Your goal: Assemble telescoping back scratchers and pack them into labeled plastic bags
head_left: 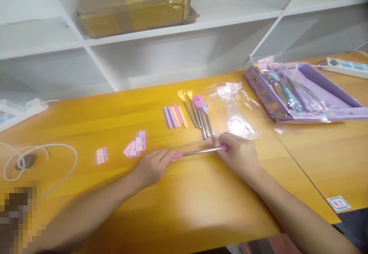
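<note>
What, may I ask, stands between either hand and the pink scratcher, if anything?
Nothing visible does: the left hand grips the pink scratcher by its handle, and the right hand holds its claw end. The other scratchers lie beyond it, not across it.

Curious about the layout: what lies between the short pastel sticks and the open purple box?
Silver metal rods with hand-shaped heads, then crumpled clear plastic wrapping, in the head view.

Wht shelf unit (184,28) behind orange-brn tbl (184,211) — soft glare (208,188)
</note>
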`<action>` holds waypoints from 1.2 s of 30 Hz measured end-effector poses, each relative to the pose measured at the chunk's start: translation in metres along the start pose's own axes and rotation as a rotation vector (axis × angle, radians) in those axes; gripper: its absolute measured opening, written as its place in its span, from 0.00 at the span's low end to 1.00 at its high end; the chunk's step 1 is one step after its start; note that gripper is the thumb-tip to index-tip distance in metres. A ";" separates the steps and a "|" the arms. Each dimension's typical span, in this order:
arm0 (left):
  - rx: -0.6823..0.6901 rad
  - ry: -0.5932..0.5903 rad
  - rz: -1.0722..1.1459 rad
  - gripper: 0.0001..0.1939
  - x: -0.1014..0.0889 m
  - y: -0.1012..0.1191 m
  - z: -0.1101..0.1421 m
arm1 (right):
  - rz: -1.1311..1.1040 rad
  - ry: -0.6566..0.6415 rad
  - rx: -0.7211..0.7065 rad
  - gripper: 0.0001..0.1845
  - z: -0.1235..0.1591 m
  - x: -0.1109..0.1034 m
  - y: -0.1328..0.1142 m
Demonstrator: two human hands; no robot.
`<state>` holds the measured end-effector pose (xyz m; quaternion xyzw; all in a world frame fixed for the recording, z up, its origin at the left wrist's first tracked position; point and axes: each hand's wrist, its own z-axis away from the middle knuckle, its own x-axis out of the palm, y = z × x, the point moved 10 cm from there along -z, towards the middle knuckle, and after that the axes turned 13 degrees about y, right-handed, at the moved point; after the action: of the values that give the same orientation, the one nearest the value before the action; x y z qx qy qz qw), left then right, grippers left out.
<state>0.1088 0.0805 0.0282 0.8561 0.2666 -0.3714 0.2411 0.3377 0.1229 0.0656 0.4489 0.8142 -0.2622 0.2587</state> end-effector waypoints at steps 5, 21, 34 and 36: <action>-0.007 0.023 -0.056 0.10 -0.003 0.000 -0.003 | -0.007 0.018 0.038 0.24 0.001 -0.001 -0.007; -0.026 0.057 -0.067 0.13 -0.005 0.014 -0.005 | -0.061 -0.030 0.084 0.24 0.010 0.007 -0.032; -0.062 0.051 -0.044 0.10 -0.002 0.024 0.001 | -0.061 -0.073 0.034 0.23 0.024 0.021 -0.045; -0.056 0.046 -0.056 0.11 -0.001 0.025 0.002 | -0.079 -0.097 0.038 0.23 0.028 0.024 -0.045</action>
<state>0.1233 0.0607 0.0329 0.8494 0.3062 -0.3508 0.2483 0.2925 0.0982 0.0383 0.4082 0.8126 -0.3090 0.2785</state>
